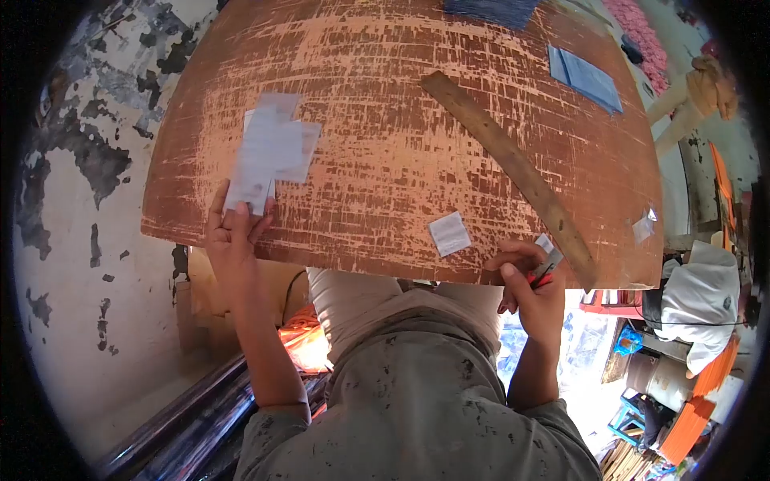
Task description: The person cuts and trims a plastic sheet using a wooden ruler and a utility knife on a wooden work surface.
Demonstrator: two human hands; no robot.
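My left hand (234,224) is at the table's near left edge, its fingers closed on the lower end of a white rectangular sheet (261,152). That sheet lies over several other thin, translucent pieces (298,152), spread unevenly beneath it. At the near right edge, my right hand (525,272) has its fingers curled around a small red-and-black tool (543,279), whose kind is mostly hidden by the hand. A pale strip (549,250) shows just beyond these fingers. Between the hands, closer to the right one, lies a small white square (450,233).
A long wooden strip (513,164) lies across the right side of the scratched brown table (369,144). Folded blue cloth (585,78) and dark blue fabric (493,10) are at the far side. A clear plastic scrap (644,227) lies near the right edge. A peeling wall (88,232) stands left.
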